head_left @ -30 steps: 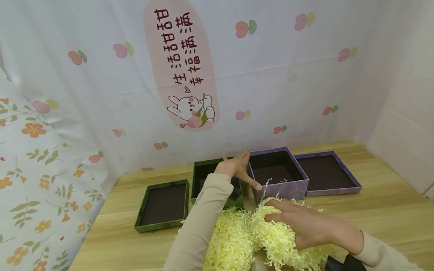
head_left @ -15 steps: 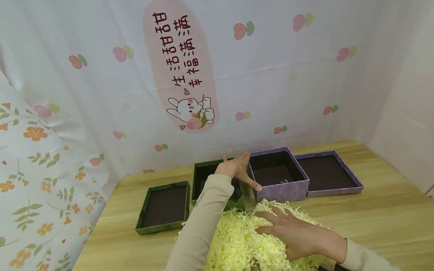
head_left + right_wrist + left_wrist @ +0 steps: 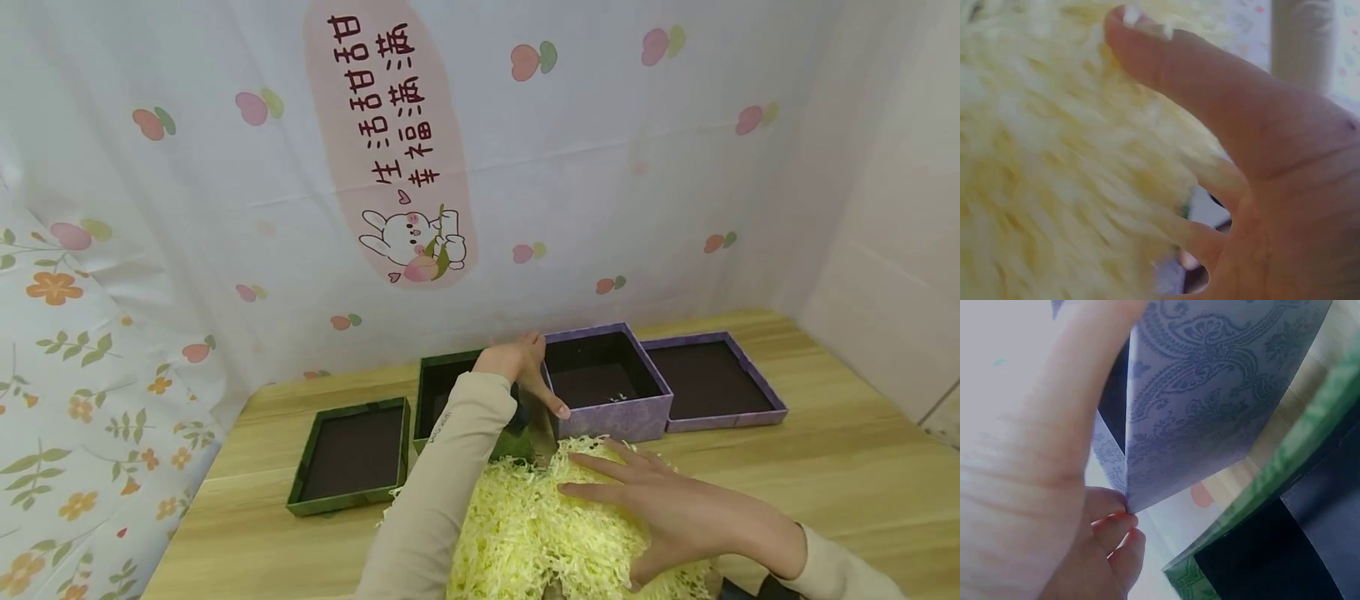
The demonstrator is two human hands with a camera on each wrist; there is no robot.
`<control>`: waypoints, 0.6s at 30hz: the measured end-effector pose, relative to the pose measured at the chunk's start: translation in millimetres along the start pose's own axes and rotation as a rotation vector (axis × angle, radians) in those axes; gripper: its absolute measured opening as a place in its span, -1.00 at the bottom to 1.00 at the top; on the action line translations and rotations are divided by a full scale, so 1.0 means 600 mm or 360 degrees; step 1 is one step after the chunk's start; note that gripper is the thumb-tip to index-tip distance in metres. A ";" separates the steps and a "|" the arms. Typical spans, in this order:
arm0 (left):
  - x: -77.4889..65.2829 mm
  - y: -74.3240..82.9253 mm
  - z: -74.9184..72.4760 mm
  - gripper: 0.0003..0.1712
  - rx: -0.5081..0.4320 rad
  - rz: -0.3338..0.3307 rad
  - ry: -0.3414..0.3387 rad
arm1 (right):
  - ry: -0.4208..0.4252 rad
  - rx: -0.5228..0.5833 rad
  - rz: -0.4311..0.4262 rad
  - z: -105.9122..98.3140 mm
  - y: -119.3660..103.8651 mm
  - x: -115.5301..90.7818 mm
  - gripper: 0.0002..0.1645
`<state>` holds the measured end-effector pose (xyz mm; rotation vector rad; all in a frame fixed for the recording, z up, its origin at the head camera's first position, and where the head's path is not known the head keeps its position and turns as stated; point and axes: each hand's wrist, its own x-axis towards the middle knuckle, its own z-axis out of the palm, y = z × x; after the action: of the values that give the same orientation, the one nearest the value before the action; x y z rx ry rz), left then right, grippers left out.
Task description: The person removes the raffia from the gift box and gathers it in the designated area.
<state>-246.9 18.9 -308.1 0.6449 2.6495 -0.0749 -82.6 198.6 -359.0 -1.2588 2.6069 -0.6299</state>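
My left hand [image 3: 517,367] spans the left wall of an open purple box [image 3: 615,421], thumb at its front corner. In the left wrist view the fingers [image 3: 1110,534] curl at the box's patterned far corner. Fingers spread, my right hand [image 3: 667,508] lies over a heap of pale yellow shredded paper [image 3: 502,533]. The right wrist view has the paper [image 3: 1054,169] blurred and filling the space by the thumb [image 3: 1166,56], with a few strands on the thumb's tip. A few paper bits lie inside the purple box.
A green box [image 3: 429,400] stands open left of the purple one, partly hidden by my left arm. A shallow green lid [image 3: 345,502] lies further left. A purple lid [image 3: 723,423] lies at the right. The white curtain [image 3: 600,167] hangs behind the table [image 3: 825,467].
My right hand first gripped a clump of the shredded paper, then lowered it onto the heap; its fingers are now straighter and more spread. The left hand stays on the purple box.
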 end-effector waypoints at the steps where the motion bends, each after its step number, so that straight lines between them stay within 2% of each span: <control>1: -0.001 0.001 -0.001 0.44 0.0012 -0.0002 0.0003 | 0.0038 0.0011 -0.0007 -0.005 -0.001 -0.007 0.05; 5: -0.001 0.000 -0.004 0.44 0.0128 0.0020 0.0041 | 0.0258 -0.0122 -0.0021 -0.025 -0.003 -0.035 -0.04; 7: 0.001 -0.002 -0.007 0.45 0.0218 0.0041 0.0070 | 0.0368 -0.0210 0.0017 -0.036 -0.001 -0.051 -0.12; 10: 0.007 -0.008 -0.014 0.44 0.0235 0.0087 0.0086 | 0.0508 -0.0300 0.0105 -0.052 0.007 -0.072 -0.23; 11: 0.009 -0.011 -0.016 0.44 0.0218 0.0105 0.0092 | 0.0530 -0.0291 0.0144 -0.057 0.011 -0.078 -0.25; 14: 0.013 -0.022 -0.022 0.41 0.0018 0.0168 0.0114 | 0.0560 -0.0235 0.0251 -0.066 0.027 -0.097 -0.28; 18: 0.013 -0.043 -0.033 0.23 -0.0251 0.0279 0.0263 | 0.0582 -0.0229 0.0320 -0.075 0.059 -0.128 -0.29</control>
<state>-272.3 2.2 -294.2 0.8586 2.7060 0.2448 -74.6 291.2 -336.1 -0.9723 3.0778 -0.7025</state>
